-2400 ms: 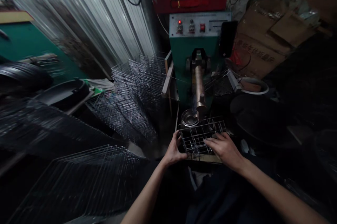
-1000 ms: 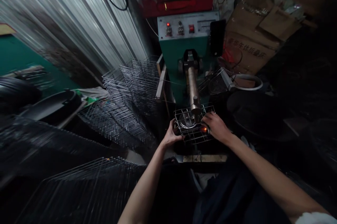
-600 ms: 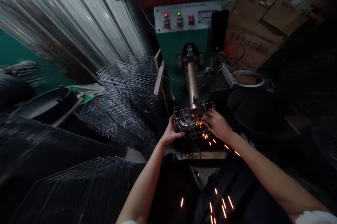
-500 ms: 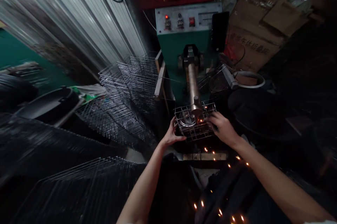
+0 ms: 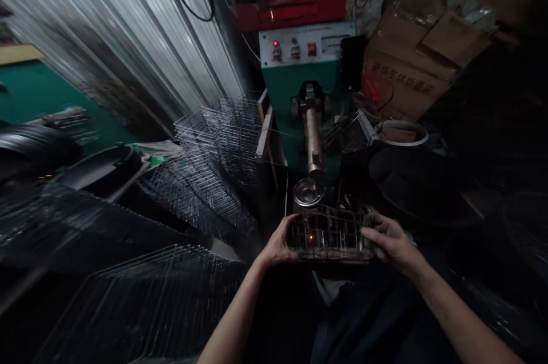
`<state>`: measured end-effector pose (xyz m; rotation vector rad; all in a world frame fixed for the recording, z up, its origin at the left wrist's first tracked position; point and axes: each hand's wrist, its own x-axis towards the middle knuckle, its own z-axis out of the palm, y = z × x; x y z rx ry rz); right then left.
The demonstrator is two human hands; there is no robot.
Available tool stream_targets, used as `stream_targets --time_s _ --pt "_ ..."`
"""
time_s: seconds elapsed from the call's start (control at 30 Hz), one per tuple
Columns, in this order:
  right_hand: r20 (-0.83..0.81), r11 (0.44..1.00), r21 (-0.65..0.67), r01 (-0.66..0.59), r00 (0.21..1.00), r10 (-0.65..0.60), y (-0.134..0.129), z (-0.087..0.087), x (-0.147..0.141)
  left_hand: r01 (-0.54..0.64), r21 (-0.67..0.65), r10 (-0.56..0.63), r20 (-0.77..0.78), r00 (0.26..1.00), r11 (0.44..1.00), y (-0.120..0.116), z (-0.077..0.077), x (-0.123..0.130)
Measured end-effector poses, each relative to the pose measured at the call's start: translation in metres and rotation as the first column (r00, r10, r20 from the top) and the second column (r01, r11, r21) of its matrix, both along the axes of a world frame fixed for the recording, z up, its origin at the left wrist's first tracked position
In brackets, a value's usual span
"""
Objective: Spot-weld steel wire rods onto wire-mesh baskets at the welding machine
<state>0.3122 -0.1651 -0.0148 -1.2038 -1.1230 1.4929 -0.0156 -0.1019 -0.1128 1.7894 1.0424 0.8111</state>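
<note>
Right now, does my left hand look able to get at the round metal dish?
Probably yes, once your left hand releases the wire rack: the round metal dish sits just ahead, its left rim looking uncovered.

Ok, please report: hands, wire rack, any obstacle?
Left hand grips wire rack, left end. Right hand at right end, grip blurred. Orange glow at rack; metal dish just beyond.

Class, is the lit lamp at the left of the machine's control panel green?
No: the lit lamp at the left of the control panel glows red.
</note>
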Motion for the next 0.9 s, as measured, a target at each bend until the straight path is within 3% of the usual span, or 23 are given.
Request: stream_targets --time_s 0.1,0.17,0.23,0.27,0.4,0.5,0.57,0.63,0.73,0.9 --pt "-0.078 0.981 -0.051 -0.186 0.980 0.182 -0.003 0.007 -0.006 0.002 0.118 0.032 -0.283 0.959 0.993 -0.017 0.016 0.022" --pt "-0.063 0.937 -0.027 -0.349 0.936 0.347 0.000 0.008 -0.014 -0.054 0.138 0.107 -0.413 0.905 0.989 -0.019 0.024 0.040" --pt "0.122 0.888 0.064 -0.456 0.886 0.447 0.004 0.004 -0.023 -0.080 0.167 0.154 -0.495 0.855 0.983 -0.019 0.032 0.056" --pt "0.266 0.867 0.123 -0.483 0.858 0.440 0.005 0.000 -0.027 -0.079 0.186 0.165 -0.516 0.841 0.979 -0.019 0.036 0.062" --pt "0.746 0.766 0.317 -0.560 0.646 0.163 0.010 -0.026 -0.042 -0.086 0.272 0.219 -0.505 0.835 0.958 -0.025 0.055 0.074" --pt "0.899 0.653 0.376 -0.658 0.429 -0.086 0.010 -0.039 -0.048 -0.136 0.313 0.274 -0.454 0.848 0.940 -0.028 0.071 0.074" --pt "0.907 0.575 0.421 -0.702 0.340 -0.249 0.009 -0.040 -0.049 -0.185 0.326 0.316 -0.411 0.855 0.927 -0.027 0.080 0.074" --pt "0.874 0.510 0.474 -0.718 0.312 -0.373 0.009 -0.036 -0.047 -0.223 0.333 0.347 -0.380 0.857 0.916 -0.025 0.086 0.074" --pt "0.841 0.459 0.516 -0.723 0.323 -0.434 0.012 -0.027 -0.042 -0.246 0.341 0.367 -0.355 0.860 0.907 -0.019 0.090 0.073" --pt "0.847 0.468 0.524 -0.711 0.377 -0.376 0.024 -0.026 -0.036 -0.262 0.372 0.380 -0.294 0.877 0.891 -0.014 0.087 0.072"
